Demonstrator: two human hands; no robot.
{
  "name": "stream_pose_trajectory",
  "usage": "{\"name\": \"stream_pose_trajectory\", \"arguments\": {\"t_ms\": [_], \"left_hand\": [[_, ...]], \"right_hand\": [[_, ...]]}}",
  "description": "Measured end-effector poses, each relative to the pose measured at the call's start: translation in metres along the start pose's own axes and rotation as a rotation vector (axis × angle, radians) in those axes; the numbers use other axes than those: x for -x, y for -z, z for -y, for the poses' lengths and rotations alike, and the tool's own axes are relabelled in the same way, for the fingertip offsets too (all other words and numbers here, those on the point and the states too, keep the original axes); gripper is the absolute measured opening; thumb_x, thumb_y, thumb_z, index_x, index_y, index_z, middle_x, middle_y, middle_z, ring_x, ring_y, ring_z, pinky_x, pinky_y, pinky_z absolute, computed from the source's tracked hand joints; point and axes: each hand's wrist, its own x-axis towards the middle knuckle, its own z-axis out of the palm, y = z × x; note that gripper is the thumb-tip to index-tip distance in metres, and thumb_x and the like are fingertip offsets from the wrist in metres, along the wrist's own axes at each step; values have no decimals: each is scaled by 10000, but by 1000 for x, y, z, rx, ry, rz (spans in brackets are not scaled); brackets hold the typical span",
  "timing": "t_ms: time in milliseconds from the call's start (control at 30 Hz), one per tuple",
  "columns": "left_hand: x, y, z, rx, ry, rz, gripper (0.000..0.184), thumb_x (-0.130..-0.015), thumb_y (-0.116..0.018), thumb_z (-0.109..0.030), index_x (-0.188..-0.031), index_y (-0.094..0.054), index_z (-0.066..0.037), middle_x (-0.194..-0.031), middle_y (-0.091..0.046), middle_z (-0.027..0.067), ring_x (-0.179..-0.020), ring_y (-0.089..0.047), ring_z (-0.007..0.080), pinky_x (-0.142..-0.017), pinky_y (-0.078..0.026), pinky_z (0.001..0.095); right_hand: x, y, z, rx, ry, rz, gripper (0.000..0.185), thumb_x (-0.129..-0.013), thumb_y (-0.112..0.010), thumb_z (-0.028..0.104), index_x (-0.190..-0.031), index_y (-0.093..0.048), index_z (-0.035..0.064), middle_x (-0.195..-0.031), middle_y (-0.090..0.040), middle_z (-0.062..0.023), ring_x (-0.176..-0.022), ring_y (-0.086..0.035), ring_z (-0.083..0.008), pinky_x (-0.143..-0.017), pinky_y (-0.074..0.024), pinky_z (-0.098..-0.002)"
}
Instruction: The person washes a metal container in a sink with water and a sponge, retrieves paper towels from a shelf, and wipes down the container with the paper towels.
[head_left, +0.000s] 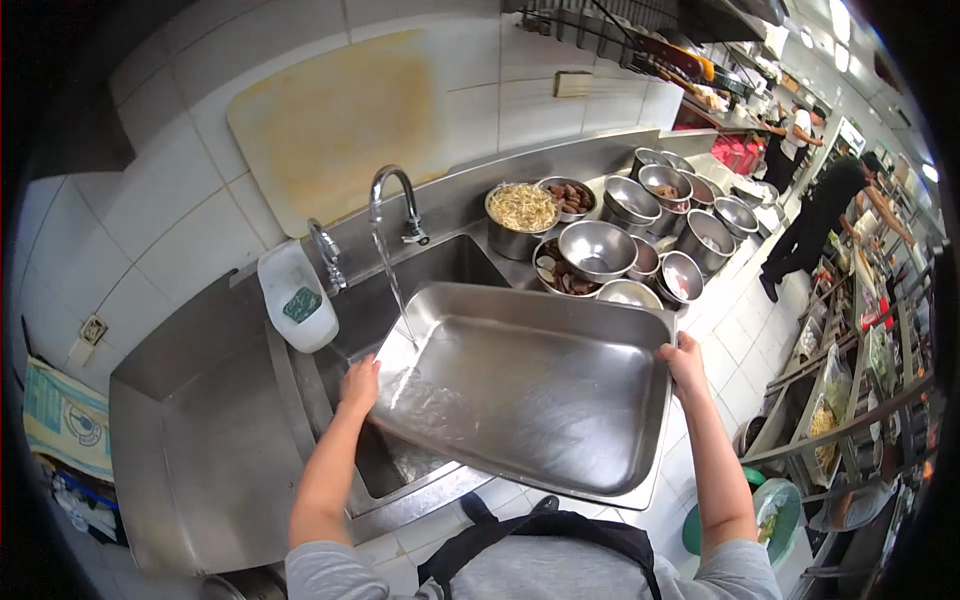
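A large rectangular steel pan point(540, 390) is held tilted over the sink point(375, 455), its left end lower than its right. My left hand point(360, 384) grips the left rim, and my right hand point(684, 364) is closed round the right rim. Water runs from the curved faucet point(388, 190) into the pan's left end, where a shallow layer ripples. Both hands' fingers are partly hidden by the pan's edge. Beside the faucet, a white plastic container point(300, 325) holds a dark green scouring pad point(302, 304).
Several steel bowls point(598, 248) crowd the counter at right, near a pot of bean sprouts point(522, 208). A cutting board point(335, 125) leans against the tiles. Two people work at far right. A green bin point(778, 510) stands by my right elbow.
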Motion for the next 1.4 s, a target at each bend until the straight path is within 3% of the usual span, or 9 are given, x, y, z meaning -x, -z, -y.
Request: {"name": "stream_pose_trajectory", "arguments": {"t_ms": [200,400,433,600,733,933,1167,1267,1400], "left_hand": [[28,52,-25,-143,118,107,221,-915,-418,-206,-982,-540,-35,-985,-609,184,-927,-575,384,-762,-469,466],[33,63,-50,-287,190,200,419,-900,-447,-230,-1257,-402,-15,-1357,-357,180,-1138,-477,356,-893,-429,463],[30,59,-58,-397,25,164,480,-898,-450,-256,-1287,-354,10,-1390,-285,192,-1197,-399,361,-948,-367,464],[-4,-6,-53,-354,-407,312,753,-870,-475,-422,-1366,-207,78,-1473,-126,197,-1365,-126,321,-1109,-105,438],[-27,-72,-130,-93,54,289,770,-886,-393,-474,-1370,-188,88,-1466,-115,234,-1371,-92,344,-1097,-70,487],[8,-137,-308,2,154,319,833,-864,-418,-459,-1349,-130,154,-1434,-60,329,-1363,-3,404,-1097,-10,476],[-133,-185,-263,1424,1062,84,327,-764,-473,-107,-990,-465,129,-1010,-552,262,-916,-598,352,-766,-498,479],[-105,-162,-322,1498,764,379,140,-684,-450,-85,-782,-523,-16,-797,-549,136,-711,-552,293,-687,-472,423],[-92,-110,-391,1844,1085,810,338,-688,-487,-99,-989,-442,49,-1004,-505,208,-928,-496,354,-874,-381,481]], "right_hand": [[21,-2,-50,-71,-113,20,261,-749,-580,-10,-998,-508,-47,-838,-603,-126,-724,-578,-178,-657,-462,-291],[26,-3,-85,370,65,-120,445,-760,-548,8,-1188,-437,-48,-933,-601,-166,-842,-586,-218,-746,-459,-317],[34,-5,-64,418,51,-99,535,-718,-523,20,-1233,-400,-60,-1052,-569,-297,-1005,-566,-382,-857,-439,-382],[32,-4,-65,398,89,-77,512,-710,-497,14,-1216,-429,-27,-1048,-575,-280,-1008,-560,-389,-861,-434,-388],[30,-10,-56,337,78,-67,494,-707,-504,26,-1195,-448,-32,-1030,-582,-282,-1005,-560,-394,-862,-430,-394],[18,-16,-43,396,20,0,444,-708,-519,56,-1137,-468,-48,-993,-586,-291,-977,-556,-422,-846,-430,-422],[31,-10,-37,450,59,-38,478,-684,-518,30,-1149,-450,-59,-989,-581,-307,-962,-560,-434,-827,-438,-433],[26,-6,-54,397,56,-15,547,-680,-508,35,-1208,-414,-69,-1007,-576,-314,-971,-563,-429,-840,-438,-431],[31,-5,-50,368,29,-11,597,-680,-497,40,-1254,-379,-72,-1023,-571,-318,-985,-562,-422,-846,-442,-418]]}}
